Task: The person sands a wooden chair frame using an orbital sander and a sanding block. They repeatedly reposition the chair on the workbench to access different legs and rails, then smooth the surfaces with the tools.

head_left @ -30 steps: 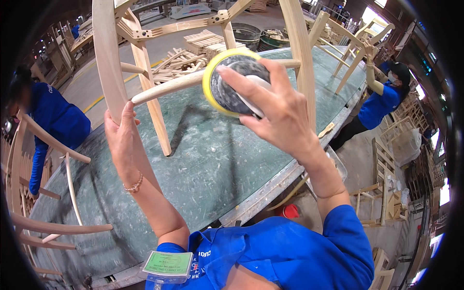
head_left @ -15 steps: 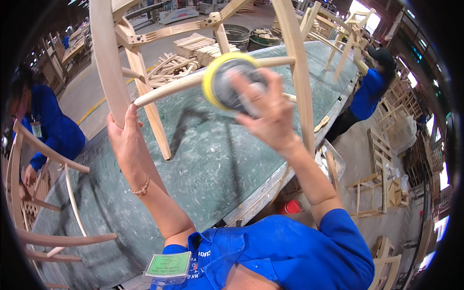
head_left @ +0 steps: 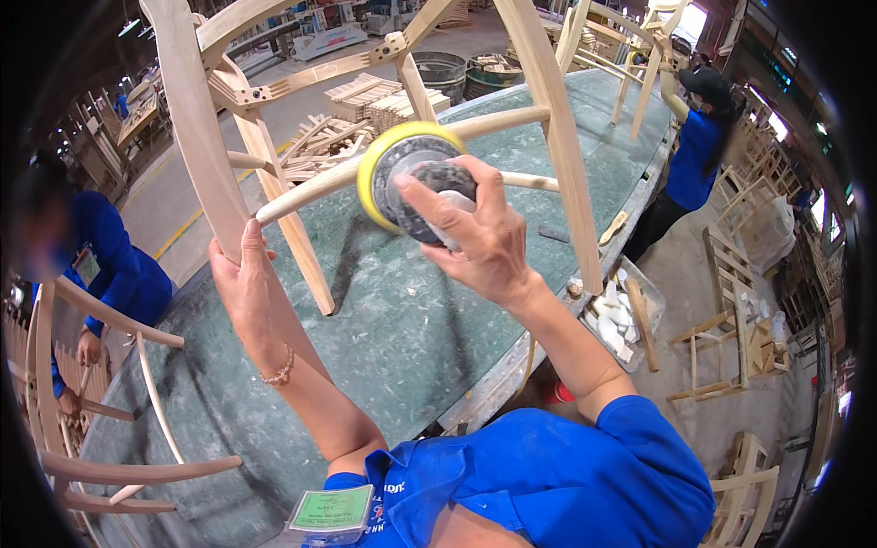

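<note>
A pale wooden chair frame (head_left: 198, 128) stands on the green-topped table in front of me. My left hand (head_left: 245, 288) is closed around its near left leg, thumb up beside the end of a round rail (head_left: 315, 188). In my right hand (head_left: 484, 239) is a round power sander (head_left: 395, 169) with a yellow-edged pad, gripped over its dark top. The pad is tilted against the rail, at about the middle of its length. Where the pad meets the wood is partly hidden behind the sander.
Curved chair parts (head_left: 137, 470) reach over the table's left side, beside a co-worker in blue (head_left: 123, 274). Another co-worker (head_left: 692, 173) works at the far right. A tray of white pieces (head_left: 617, 324) sits by the table edge. Wood strips (head_left: 388, 102) are piled beyond.
The sander has moved a little left and down along the rail, my right hand with it. My left hand keeps its hold on the leg. The view has shifted slightly.
</note>
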`<state>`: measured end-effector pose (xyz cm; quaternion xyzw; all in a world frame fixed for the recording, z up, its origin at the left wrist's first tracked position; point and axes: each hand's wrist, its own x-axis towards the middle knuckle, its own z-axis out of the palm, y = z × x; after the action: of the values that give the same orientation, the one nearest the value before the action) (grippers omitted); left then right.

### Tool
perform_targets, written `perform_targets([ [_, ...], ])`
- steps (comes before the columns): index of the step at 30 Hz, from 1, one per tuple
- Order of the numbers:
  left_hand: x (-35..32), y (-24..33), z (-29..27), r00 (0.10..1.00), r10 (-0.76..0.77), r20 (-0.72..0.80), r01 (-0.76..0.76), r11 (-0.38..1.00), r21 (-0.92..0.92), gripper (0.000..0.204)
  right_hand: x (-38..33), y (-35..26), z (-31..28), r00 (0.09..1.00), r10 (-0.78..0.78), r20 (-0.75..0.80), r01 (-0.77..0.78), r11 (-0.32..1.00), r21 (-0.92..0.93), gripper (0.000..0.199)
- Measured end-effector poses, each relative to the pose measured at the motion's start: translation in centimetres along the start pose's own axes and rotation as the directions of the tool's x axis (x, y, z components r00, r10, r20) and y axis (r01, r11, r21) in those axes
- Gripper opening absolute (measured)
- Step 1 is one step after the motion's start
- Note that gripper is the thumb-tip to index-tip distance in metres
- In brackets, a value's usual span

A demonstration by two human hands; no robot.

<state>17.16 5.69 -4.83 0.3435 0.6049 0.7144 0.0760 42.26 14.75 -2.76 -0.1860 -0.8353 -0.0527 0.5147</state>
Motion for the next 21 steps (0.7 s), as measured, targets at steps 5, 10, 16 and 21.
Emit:
perform_targets([
  [5, -0.1, 0.1, 0.2, 1.0, -0.011, 0.001, 0.011, 1.0, 0.0, 0.048, -3.2, 1.7, -0.2, 0.996, -0.083, 0.018, 0.084, 0.994, -0.066, 0.096],
  [10, 0.2, -0.2, -0.2, 1.0, 0.0, -0.001, 0.0, 1.0, -0.009, 0.045, -2.8, 0.3, -1.6, 0.999, -0.005, 0.046, 0.004, 1.0, 0.017, 0.094],
  [16, 0.3, 0.0, 0.1, 1.0, 0.006, 0.008, -0.006, 1.0, 0.02, 0.05, -1.7, 1.7, 1.1, 0.99, -0.13, -0.054, 0.127, 0.99, -0.064, 0.091],
  [21, 0.7, -0.1, 0.0, 0.999, -0.037, 0.005, 0.036, 0.999, 0.031, 0.045, -4.7, 2.5, 3.7, 0.987, -0.158, -0.022, 0.159, 0.986, 0.041, 0.086],
])
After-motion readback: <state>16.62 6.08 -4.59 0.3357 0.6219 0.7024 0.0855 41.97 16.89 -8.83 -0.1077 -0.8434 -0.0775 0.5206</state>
